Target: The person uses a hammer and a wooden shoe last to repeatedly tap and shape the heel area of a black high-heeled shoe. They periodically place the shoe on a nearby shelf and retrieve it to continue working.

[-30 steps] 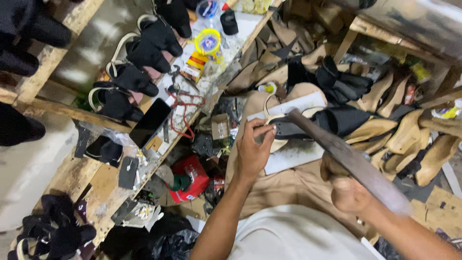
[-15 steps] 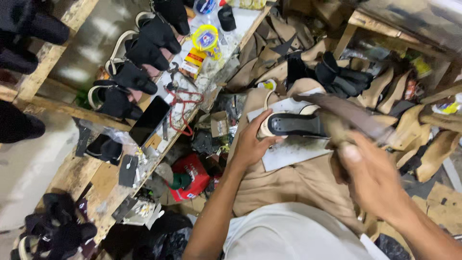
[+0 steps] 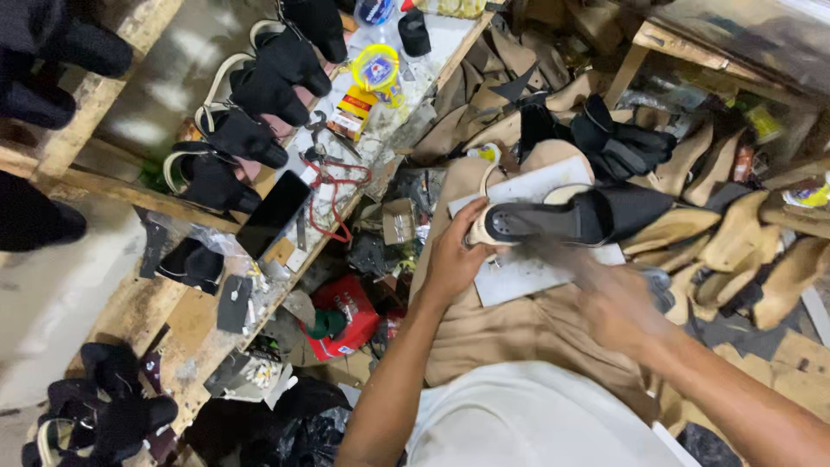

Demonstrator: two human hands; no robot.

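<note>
A black pointed shoe lies sole-side up on a white board across my tan-clothed lap. My left hand grips the shoe's heel end and holds it down on the board. My right hand is motion-blurred just below the shoe, closed round a long brownish tool. The tool is only a smear reaching towards the shoe's sole.
A cluttered wooden bench runs along the left with black shoes, a dark phone, a red-handled tool and a yellow tape roll. A red box sits below. Tan shoe pieces pile up at right.
My right hand has swung the long tool down from a raised position to the shoe. My left hand has kept its hold on the heel end.
</note>
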